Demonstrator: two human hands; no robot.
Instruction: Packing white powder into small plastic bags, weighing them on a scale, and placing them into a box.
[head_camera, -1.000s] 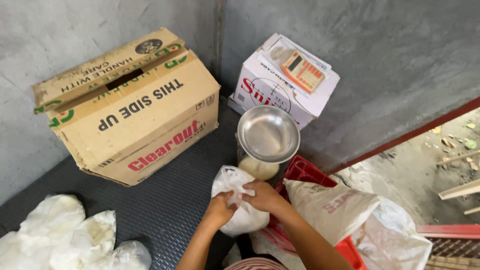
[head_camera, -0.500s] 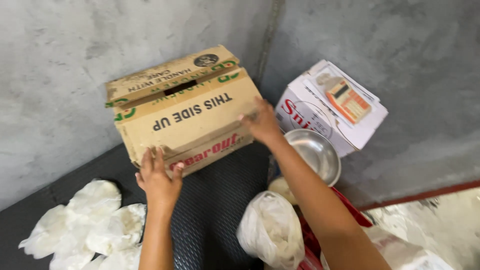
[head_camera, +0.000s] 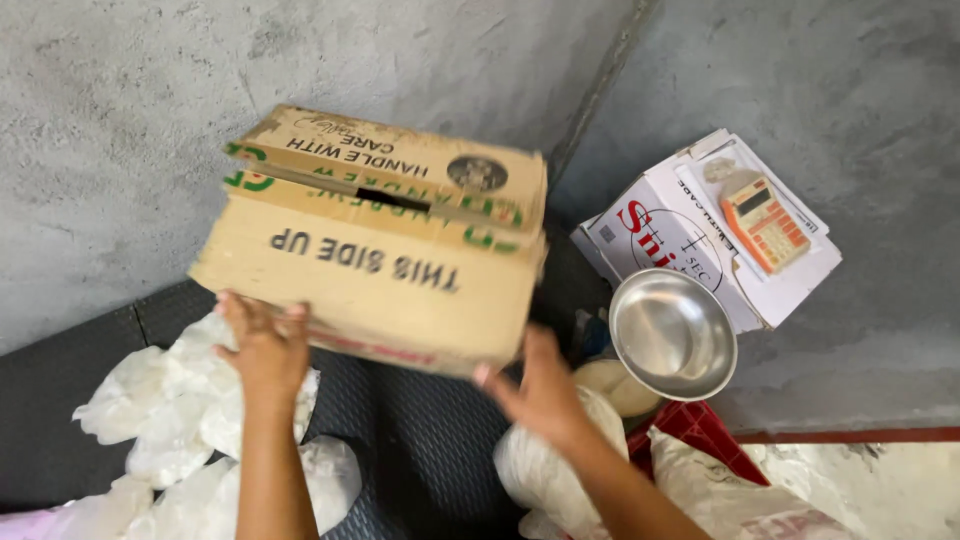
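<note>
Both hands are on the big cardboard box (head_camera: 375, 240), which is tipped up off the dark ribbed mat (head_camera: 420, 440). Left hand (head_camera: 262, 345) has its fingers spread and pressed against the box's lower left edge, right hand (head_camera: 540, 385) grips under the lower right corner. White plastic bags (head_camera: 170, 400) sit just below the left fingers, and a steel bowl (head_camera: 672, 333) sits just right of the right fingers
</note>
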